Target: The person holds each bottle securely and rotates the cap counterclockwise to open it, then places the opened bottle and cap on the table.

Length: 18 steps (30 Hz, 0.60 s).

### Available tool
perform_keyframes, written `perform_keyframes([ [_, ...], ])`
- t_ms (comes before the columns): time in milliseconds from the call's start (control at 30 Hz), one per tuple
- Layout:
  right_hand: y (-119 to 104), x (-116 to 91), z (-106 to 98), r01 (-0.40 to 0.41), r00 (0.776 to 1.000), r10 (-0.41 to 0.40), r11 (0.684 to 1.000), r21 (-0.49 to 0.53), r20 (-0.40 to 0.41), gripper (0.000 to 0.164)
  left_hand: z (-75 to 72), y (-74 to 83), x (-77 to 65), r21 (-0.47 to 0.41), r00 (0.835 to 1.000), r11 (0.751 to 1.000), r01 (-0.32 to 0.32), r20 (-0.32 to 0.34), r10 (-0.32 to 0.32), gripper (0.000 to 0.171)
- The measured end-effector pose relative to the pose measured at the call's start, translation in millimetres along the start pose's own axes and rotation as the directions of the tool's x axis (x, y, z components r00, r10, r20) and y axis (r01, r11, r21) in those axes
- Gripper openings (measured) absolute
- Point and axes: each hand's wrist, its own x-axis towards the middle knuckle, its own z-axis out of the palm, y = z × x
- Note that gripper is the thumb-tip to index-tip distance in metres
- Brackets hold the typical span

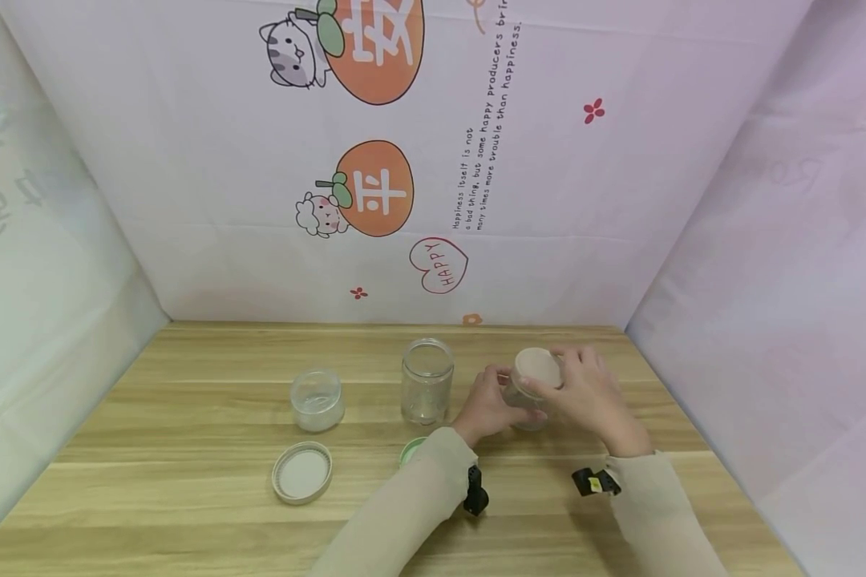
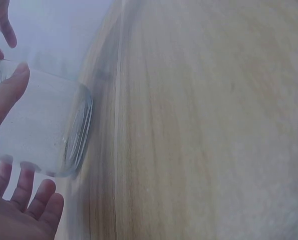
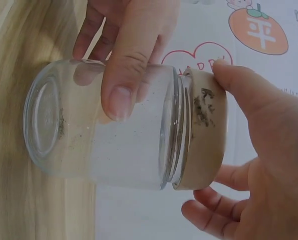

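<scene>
A clear jar (image 1: 528, 418) stands at the right of the table with a beige lid (image 1: 537, 367) on its mouth. My left hand (image 1: 492, 409) grips the jar's body, its thumb lying along the glass (image 3: 133, 145) in the right wrist view. From the right, my right hand (image 1: 590, 394) holds the lid (image 3: 205, 135) by its rim, thumb on one side and fingers on the other. Dark smudges mark the lid's side. In the left wrist view the jar's base (image 2: 78, 130) is near the wooden surface; whether it touches is hard to tell.
A taller lidless jar (image 1: 427, 389) stands left of my hands, with a short, wide clear jar (image 1: 317, 405) farther left. One lid (image 1: 301, 474) lies inside-up in front of that. A green lid (image 1: 410, 450) is partly hidden by my left sleeve. Printed cloth (image 1: 548, 264) walls the table.
</scene>
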Motion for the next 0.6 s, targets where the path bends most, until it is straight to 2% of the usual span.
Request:
perform_keyframes([
  [600,13,0,-7,0.081,0.993,-0.096,0.979,0.188,0.075,0.081,-1.4,-0.3,-1.1,0.001,1.000,1.000,-0.001,0.005,0.001,0.085],
])
